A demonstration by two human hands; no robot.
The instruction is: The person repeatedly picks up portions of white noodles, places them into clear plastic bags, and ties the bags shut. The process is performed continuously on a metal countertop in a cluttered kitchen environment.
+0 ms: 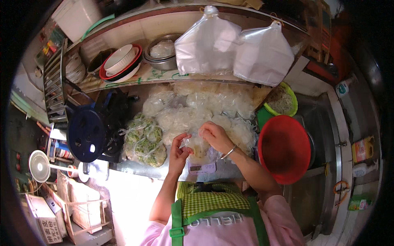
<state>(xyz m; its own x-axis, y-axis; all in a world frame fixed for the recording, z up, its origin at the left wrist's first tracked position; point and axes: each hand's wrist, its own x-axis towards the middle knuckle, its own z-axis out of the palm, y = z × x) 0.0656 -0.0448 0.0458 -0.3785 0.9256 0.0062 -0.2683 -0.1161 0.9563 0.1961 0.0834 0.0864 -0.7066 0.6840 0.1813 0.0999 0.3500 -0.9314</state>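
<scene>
A clear plastic bag [199,151] with pale, noodle-like food in it rests on a small lilac digital scale [203,168] with a lit display. At the bag's left side, my left hand [178,151] holds the thin film between curled fingers and thumb. My right hand [213,134], with a bangle on the wrist, pinches the film higher up on the right. Behind and beside my hands lie several filled clear bags [184,118] of similar pale food. To the left sits a bag of shredded green vegetables [144,141].
A large red basin [284,150] stands right, near a lime-green basin [284,98]. Bundles of plastic bags [206,46] hang from the shelf [160,78] above, beside stacked bowls [120,60]. On the left are a dark blue round lid or pan [86,134] and a small fan [39,166].
</scene>
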